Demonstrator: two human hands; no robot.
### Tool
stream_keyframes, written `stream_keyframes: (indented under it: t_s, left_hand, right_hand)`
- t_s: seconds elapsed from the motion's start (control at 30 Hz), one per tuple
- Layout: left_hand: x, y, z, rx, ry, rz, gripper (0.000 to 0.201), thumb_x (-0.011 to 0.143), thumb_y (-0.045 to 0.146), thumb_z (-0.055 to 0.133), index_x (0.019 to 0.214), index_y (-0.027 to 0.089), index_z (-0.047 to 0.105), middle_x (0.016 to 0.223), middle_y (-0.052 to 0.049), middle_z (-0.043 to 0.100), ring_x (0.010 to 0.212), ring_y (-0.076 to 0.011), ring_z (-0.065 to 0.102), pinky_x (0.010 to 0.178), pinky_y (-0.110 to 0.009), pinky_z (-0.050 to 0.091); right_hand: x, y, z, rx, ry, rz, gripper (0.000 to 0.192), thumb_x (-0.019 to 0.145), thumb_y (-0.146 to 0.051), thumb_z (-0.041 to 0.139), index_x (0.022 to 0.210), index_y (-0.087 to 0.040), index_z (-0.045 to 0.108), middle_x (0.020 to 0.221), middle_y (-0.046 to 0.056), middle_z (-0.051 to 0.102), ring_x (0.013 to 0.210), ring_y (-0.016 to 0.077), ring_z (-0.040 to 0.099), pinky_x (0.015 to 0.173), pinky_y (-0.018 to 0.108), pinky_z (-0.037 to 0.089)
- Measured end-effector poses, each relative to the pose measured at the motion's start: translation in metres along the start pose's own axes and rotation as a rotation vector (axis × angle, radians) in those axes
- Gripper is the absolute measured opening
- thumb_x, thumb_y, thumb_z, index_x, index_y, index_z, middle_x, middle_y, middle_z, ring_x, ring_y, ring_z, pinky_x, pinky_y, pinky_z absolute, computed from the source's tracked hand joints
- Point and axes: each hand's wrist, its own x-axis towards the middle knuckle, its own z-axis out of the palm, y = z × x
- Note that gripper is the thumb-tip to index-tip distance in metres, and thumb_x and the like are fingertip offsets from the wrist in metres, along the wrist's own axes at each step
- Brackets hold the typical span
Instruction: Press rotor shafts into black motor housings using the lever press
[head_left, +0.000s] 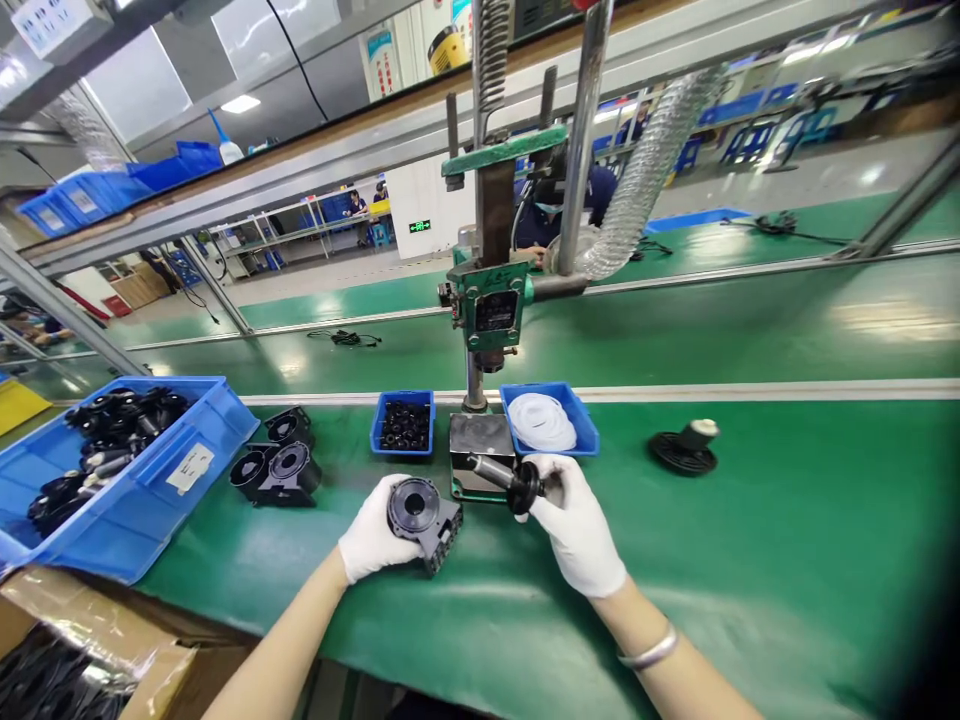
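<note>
At eight o'clock from the press base (482,435), the left hand (376,537) is gripping a black housing (430,517); at four, the right hand (581,530) is pinching a shafted disc (523,488) (both parts are sitting apart, seemingly unjoined), while more housings (289,467) are lying unhandled at nine

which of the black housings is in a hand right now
The housing in the left hand; the other housings sit beside the large blue bin.
</note>
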Motion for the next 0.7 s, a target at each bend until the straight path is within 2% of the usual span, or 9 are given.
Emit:
stream_keyframes:
  t_s: [0.07,0.17,0.23,0.27,0.37,0.47,0.53,0.63,0.7]
  left_hand:
    - [-0.002,0.015,0.002,0.067,0.027,0.054,0.070,0.058,0.017,0.075,0.121,0.018,0.047,0.121,-0.010,0.058,0.112,-0.0270,0.058,0.103,-0.040,0.045]
    - [-0.006,0.039,-0.005,0.455,0.034,0.186,0.066,0.061,0.015,0.070,0.123,0.020,0.050,0.123,-0.012,0.056,0.114,-0.0336,0.054,0.103,-0.050,0.041]
    - [-0.005,0.047,-0.012,0.703,-0.072,0.254,0.069,0.062,0.010,0.066,0.128,0.023,0.050,0.124,-0.012,0.057,0.114,-0.0351,0.053,0.102,-0.053,0.039]
    - [-0.004,0.047,-0.015,0.742,-0.142,0.265,0.072,0.063,0.009,0.065,0.131,0.025,0.049,0.125,-0.011,0.057,0.114,-0.0346,0.053,0.103,-0.053,0.039]
    - [-0.001,0.031,-0.019,0.584,-0.252,0.226,0.079,0.065,0.019,0.075,0.137,0.026,0.044,0.133,-0.010,0.053,0.120,-0.0321,0.051,0.106,-0.048,0.039]
    - [-0.002,0.009,-0.017,0.241,-0.180,0.083,0.082,0.063,0.041,0.082,0.134,0.023,0.046,0.135,-0.011,0.051,0.123,-0.0312,0.052,0.108,-0.045,0.041]
    - [-0.005,0.003,-0.015,0.093,-0.092,0.024,0.077,0.065,0.050,0.079,0.130,0.021,0.049,0.131,-0.011,0.054,0.120,-0.0308,0.055,0.105,-0.044,0.044]
    - [-0.008,0.020,-0.012,0.203,-0.017,0.084,0.060,0.075,0.048,0.072,0.126,0.022,0.053,0.128,-0.011,0.055,0.119,-0.0302,0.054,0.104,-0.045,0.044]
    - [-0.007,0.042,-0.009,0.451,-0.117,0.167,0.044,0.079,0.039,0.069,0.120,0.025,0.058,0.122,-0.009,0.058,0.114,-0.0305,0.054,0.100,-0.048,0.044]
  right_hand:
    - [0.001,0.000,-0.001,0.027,0.005,0.001,0.035,0.072,-0.032,0.074,0.087,-0.024,0.043,0.090,-0.002,0.049,0.059,0.0109,0.051,0.047,0.025,0.049]
    - [0.001,0.000,-0.002,0.043,0.004,0.016,0.036,0.071,-0.031,0.075,0.086,-0.024,0.043,0.091,-0.001,0.048,0.061,0.0111,0.051,0.047,0.025,0.050]
    - [0.001,-0.001,-0.002,0.054,0.007,0.019,0.036,0.070,-0.031,0.075,0.086,-0.024,0.043,0.092,-0.001,0.048,0.063,0.0118,0.051,0.046,0.025,0.050]
    - [0.000,-0.001,-0.002,0.067,0.007,0.017,0.036,0.070,-0.031,0.075,0.086,-0.024,0.043,0.092,-0.001,0.048,0.064,0.0118,0.050,0.046,0.024,0.051]
    - [-0.001,-0.002,-0.002,0.121,-0.006,0.012,0.035,0.071,-0.030,0.074,0.087,-0.024,0.043,0.093,-0.001,0.047,0.064,0.0112,0.050,0.045,0.023,0.051]
    - [-0.002,-0.002,-0.003,0.167,-0.029,0.007,0.035,0.072,-0.028,0.074,0.088,-0.024,0.043,0.092,-0.002,0.048,0.063,0.0105,0.050,0.044,0.022,0.050]
    - [-0.003,-0.002,-0.003,0.181,-0.038,-0.006,0.035,0.071,-0.026,0.074,0.087,-0.023,0.043,0.089,-0.002,0.047,0.062,0.0095,0.049,0.042,0.020,0.048]
    - [-0.003,-0.002,-0.003,0.167,-0.037,-0.012,0.034,0.068,-0.023,0.072,0.086,-0.023,0.043,0.086,-0.003,0.047,0.058,0.0086,0.047,0.040,0.019,0.045]
    - [-0.003,-0.003,-0.003,0.143,-0.031,-0.015,0.033,0.067,-0.021,0.070,0.085,-0.023,0.043,0.085,-0.003,0.047,0.059,0.0094,0.046,0.040,0.019,0.044]
